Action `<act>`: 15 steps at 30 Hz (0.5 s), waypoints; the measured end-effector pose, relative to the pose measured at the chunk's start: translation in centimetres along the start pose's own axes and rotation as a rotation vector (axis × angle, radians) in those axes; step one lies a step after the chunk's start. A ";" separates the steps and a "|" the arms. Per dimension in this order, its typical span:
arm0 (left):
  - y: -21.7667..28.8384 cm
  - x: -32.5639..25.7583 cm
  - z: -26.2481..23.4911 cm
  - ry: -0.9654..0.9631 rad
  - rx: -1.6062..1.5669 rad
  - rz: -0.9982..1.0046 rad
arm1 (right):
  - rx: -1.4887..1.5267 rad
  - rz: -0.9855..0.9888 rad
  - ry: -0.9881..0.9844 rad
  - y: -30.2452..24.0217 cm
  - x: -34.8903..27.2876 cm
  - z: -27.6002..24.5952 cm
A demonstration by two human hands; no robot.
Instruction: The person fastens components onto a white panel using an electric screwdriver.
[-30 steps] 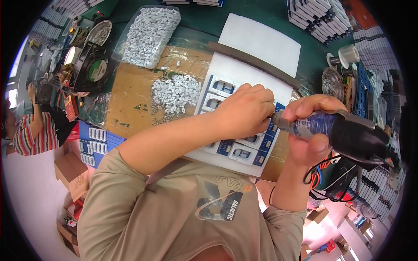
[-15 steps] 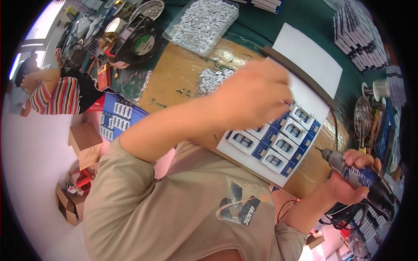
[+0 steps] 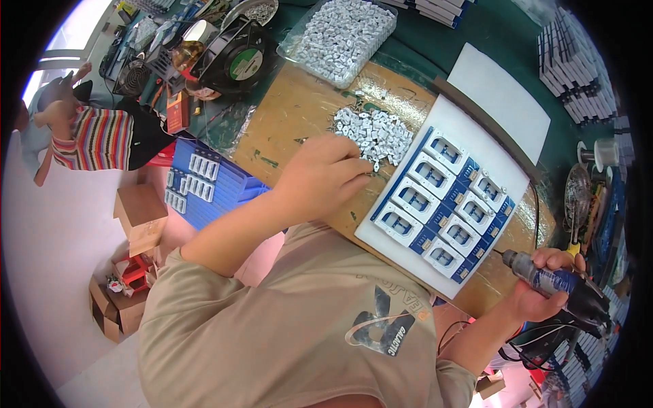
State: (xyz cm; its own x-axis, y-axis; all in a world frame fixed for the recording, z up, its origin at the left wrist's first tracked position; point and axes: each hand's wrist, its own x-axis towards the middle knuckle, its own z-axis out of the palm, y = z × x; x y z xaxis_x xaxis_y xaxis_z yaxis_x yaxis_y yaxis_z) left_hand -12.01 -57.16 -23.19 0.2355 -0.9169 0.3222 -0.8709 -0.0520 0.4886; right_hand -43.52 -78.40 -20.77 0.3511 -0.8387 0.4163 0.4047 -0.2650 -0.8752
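Right hand (image 3: 541, 289), nearest, low at the right edge of the bench: fist wrapped tight round an electric screwdriver (image 3: 554, 282), bit pointing left toward the near corner of the blue panel of circuit boards (image 3: 442, 211) but not touching it. Cable trails down from the tool's rear.

Panel lies tilted on a white sheet (image 3: 503, 115), just left of the tool, several small framed units in two rows.

Left hand (image 3: 323, 177), farther and left of the panel: forearm reaches across the body, fingers curled and pinched together at the near edge of the heap of small white parts (image 3: 374, 130) on the brown board (image 3: 286, 115). Cannot tell whether a part is actually between the fingertips.

Farther still: clear bag of the same white parts (image 3: 340, 37), a black fan (image 3: 238, 61) to its left, stacks of boards (image 3: 578, 75) at far right.

Risks, judged:
- Loose heap sits close to the panel; a sweep of the left hand could scatter parts onto it.
- Screwdriver bit held idle near the panel corner; a slip of the wrist could scratch a unit.
- Cable may snag on the bench edge.
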 end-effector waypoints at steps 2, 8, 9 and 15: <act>0.5 1.0 0.3 -0.015 0.038 0.011 | -0.011 0.007 0.023 0.0 0.0 0.1; 0.7 1.3 0.6 -0.081 0.059 0.073 | -0.026 0.007 0.029 0.0 -0.2 0.6; 0.7 1.4 0.4 -0.134 0.039 0.103 | -0.029 0.008 0.032 0.0 -0.3 0.6; 0.4 4.4 1.2 -0.035 0.133 0.132 | -0.021 0.013 0.045 0.0 -0.2 0.6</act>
State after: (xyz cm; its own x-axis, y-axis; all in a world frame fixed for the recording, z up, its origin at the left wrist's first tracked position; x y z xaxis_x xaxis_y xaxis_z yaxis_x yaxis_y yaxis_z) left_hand -11.80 -61.73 -22.56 0.1025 -0.9323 0.3468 -0.9430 0.0198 0.3321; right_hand -43.07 -77.94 -20.72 0.3181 -0.8623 0.3939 0.3823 -0.2635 -0.8857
